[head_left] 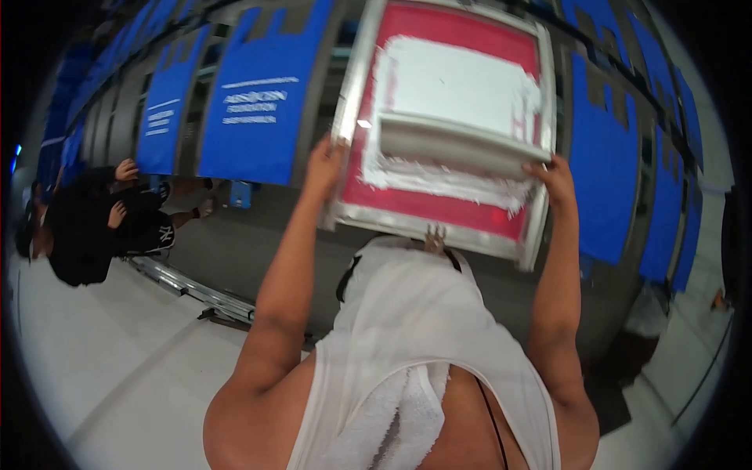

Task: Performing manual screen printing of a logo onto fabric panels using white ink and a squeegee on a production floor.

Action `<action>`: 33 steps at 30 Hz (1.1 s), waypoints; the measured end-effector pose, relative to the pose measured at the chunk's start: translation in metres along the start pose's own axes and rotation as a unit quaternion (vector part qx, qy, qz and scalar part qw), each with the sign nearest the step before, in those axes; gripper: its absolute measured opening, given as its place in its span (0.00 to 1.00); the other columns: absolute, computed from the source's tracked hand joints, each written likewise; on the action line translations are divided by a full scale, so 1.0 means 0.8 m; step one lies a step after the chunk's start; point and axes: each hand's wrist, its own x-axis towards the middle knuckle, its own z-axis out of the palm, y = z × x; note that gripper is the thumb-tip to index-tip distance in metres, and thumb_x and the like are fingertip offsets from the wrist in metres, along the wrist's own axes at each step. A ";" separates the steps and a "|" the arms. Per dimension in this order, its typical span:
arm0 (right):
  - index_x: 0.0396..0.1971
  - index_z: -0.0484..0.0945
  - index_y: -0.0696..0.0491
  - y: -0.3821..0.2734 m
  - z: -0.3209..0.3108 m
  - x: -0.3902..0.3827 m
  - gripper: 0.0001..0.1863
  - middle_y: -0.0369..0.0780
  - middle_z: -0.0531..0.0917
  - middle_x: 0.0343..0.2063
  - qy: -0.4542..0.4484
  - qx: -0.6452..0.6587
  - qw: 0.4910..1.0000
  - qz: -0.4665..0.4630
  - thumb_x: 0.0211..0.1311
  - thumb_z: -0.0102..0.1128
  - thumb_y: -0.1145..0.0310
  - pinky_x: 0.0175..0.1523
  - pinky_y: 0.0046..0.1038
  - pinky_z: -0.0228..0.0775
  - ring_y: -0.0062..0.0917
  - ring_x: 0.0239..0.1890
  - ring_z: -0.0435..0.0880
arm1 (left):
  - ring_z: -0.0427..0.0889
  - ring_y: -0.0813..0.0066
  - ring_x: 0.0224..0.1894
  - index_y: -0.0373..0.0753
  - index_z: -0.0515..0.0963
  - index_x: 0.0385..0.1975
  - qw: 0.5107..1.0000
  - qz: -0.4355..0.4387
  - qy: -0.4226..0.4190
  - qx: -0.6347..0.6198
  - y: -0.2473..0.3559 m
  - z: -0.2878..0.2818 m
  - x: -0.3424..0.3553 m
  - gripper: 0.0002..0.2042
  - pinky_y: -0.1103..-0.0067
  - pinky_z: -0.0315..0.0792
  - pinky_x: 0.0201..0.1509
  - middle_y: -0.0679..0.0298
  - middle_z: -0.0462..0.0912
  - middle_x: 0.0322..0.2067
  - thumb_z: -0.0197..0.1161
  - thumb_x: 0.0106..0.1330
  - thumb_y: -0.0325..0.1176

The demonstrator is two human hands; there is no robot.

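Note:
A screen-printing frame (pixel 358 90) with silvery metal sides lies in front of me, its mesh red (pixel 462 218) around a broad white area (pixel 454 78). Across its lower half rests a wide grey squeegee (pixel 454 145), with thick white ink (pixel 439 178) smeared along its near side. My left hand (pixel 323 168) is closed around the frame's left side. On the opposite side, my right hand (pixel 554 178) grips the right rail, its fingertips reaching in to the squeegee's right end. A metal clamp-like fitting (pixel 435 238) sits at the frame's near edge.
Blue printed fabric panels (pixel 249 94) lie in a row on the long table to the left, and more blue panels (pixel 603 164) to the right. A person in black (pixel 86 223) is at the table's far left. Metal rails (pixel 192 286) run low beside the pale floor.

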 end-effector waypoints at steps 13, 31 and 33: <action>0.40 0.80 0.58 0.016 0.014 -0.007 0.22 0.38 0.82 0.32 -0.005 0.023 1.000 -0.001 0.41 0.73 0.70 0.48 0.24 0.68 0.22 0.36 0.79 | 0.75 0.72 0.50 0.31 0.65 0.59 1.000 0.014 -0.006 -0.021 -0.012 0.004 0.007 0.29 0.79 0.67 0.54 0.54 0.77 0.49 0.56 0.66 0.47; 0.37 0.77 0.52 -0.059 0.110 -0.127 0.21 0.43 0.79 0.33 -0.059 -0.523 0.837 -0.151 0.35 0.61 0.77 0.53 0.39 0.65 0.40 0.41 0.77 | 0.77 0.59 0.39 0.38 0.77 0.29 0.729 0.345 -0.300 0.509 0.152 0.028 -0.086 0.10 0.67 0.71 0.42 0.59 0.79 0.30 0.64 0.48 0.32; 0.38 0.77 0.53 -0.063 0.099 -0.107 0.21 0.45 0.79 0.33 -0.039 -0.502 0.852 -0.146 0.35 0.60 0.77 0.50 0.39 0.66 0.41 0.40 0.76 | 0.78 0.61 0.36 0.38 0.77 0.27 0.742 0.393 -0.244 0.485 0.169 0.037 -0.062 0.08 0.68 0.71 0.38 0.60 0.79 0.27 0.63 0.45 0.30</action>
